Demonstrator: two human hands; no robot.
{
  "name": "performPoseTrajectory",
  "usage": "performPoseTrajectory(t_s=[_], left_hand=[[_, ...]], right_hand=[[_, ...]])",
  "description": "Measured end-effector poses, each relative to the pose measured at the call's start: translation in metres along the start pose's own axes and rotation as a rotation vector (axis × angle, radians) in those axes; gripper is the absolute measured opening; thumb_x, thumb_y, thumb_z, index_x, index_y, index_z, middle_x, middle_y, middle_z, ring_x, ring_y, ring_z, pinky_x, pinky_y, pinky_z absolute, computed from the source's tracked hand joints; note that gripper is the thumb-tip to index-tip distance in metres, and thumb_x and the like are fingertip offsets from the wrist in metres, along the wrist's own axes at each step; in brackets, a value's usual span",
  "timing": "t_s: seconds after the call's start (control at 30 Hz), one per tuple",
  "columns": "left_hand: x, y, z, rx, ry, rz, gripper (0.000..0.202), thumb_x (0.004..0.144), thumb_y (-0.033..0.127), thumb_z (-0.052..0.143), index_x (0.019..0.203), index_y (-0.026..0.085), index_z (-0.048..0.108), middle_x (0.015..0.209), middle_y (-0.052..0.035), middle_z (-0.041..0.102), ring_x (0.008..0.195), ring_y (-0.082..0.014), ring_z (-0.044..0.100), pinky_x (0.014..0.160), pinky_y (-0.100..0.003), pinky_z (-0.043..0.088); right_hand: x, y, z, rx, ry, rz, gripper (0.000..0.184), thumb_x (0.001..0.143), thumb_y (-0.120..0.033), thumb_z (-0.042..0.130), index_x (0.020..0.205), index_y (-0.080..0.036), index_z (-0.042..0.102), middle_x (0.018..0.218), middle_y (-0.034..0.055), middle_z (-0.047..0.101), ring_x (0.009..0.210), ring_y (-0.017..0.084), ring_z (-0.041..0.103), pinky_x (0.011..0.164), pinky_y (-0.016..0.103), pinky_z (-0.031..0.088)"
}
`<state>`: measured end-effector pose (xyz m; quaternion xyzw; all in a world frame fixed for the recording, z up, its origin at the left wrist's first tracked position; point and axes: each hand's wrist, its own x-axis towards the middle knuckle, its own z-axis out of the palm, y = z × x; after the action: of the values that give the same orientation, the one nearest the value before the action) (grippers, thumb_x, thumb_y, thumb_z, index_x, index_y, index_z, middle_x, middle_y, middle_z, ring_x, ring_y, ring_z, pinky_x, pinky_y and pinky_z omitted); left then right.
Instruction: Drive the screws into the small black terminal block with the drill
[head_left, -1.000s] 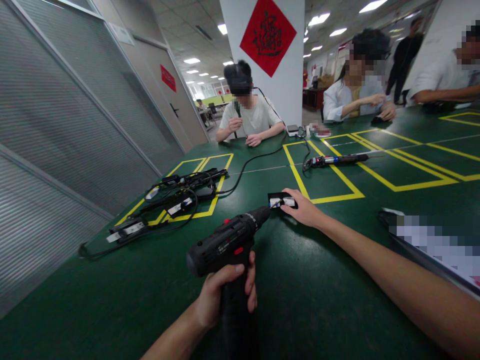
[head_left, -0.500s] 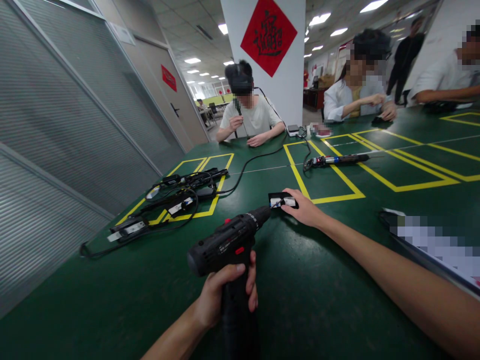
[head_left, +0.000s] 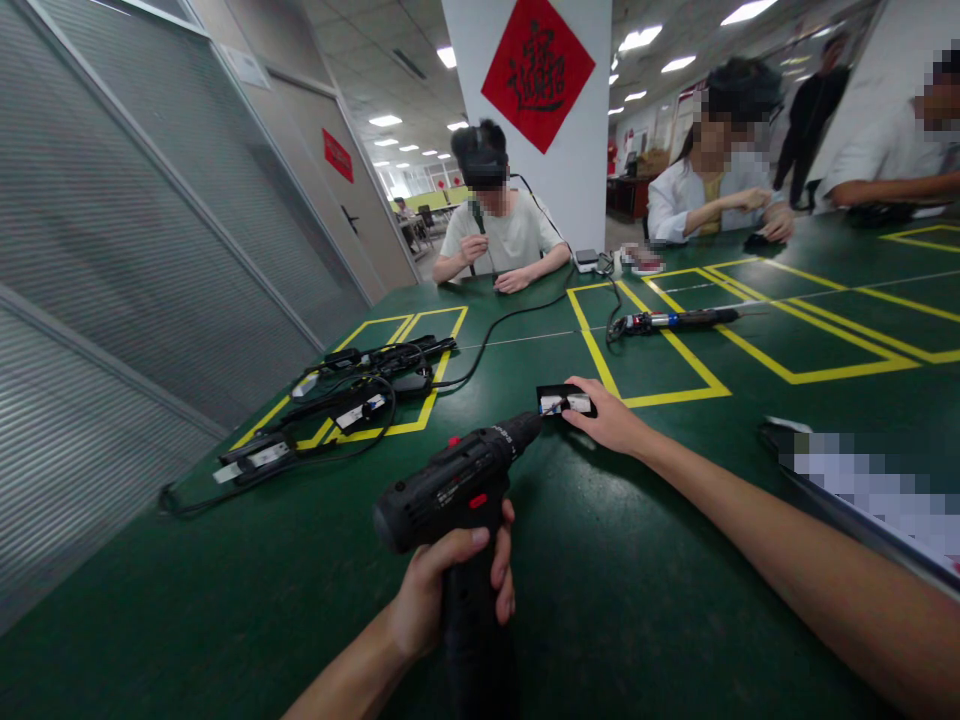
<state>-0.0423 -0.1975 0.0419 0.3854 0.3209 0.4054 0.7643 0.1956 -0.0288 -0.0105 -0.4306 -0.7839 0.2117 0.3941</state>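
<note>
A black cordless drill (head_left: 442,490) with red buttons is gripped by its handle in my left hand (head_left: 431,590), fingers wrapped round it. Its chuck points away from me and to the right. The thin bit reaches to a small black case (head_left: 551,392) with a white inside or label; whether the tip touches it I cannot tell. My right hand (head_left: 600,415) pinches the right end of this case, thumb at the near side and fingers over the far side. The case rests on the green table (head_left: 600,580).
Black power adapters with cables (head_left: 360,400) lie at the left in yellow-taped areas. Farther right lie an electric screwdriver (head_left: 675,319) and, nearer, a clipboard-like tray with paper (head_left: 877,500). A co-worker (head_left: 502,230) sits opposite, others at the right. A cable crosses the table.
</note>
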Motion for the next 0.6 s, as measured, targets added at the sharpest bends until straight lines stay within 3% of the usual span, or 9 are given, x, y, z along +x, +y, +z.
performPoseTrajectory(t_s=[0.6], left_hand=[[-0.0005,-0.0001,0.0012,0.002,0.012,0.005,0.027,0.083,0.025,0.034,0.103,0.012,0.045,0.061,-0.0003,0.049,0.047,-0.0165,0.056,0.055,-0.034,0.045]], right_hand=[[-0.0003,-0.0012,-0.0008,-0.011,0.001,-0.004,0.038,0.086,-0.03,0.055,0.122,-0.019,0.047,0.121,0.0083,0.052,0.103,0.023,0.054,0.087,0.045,0.045]])
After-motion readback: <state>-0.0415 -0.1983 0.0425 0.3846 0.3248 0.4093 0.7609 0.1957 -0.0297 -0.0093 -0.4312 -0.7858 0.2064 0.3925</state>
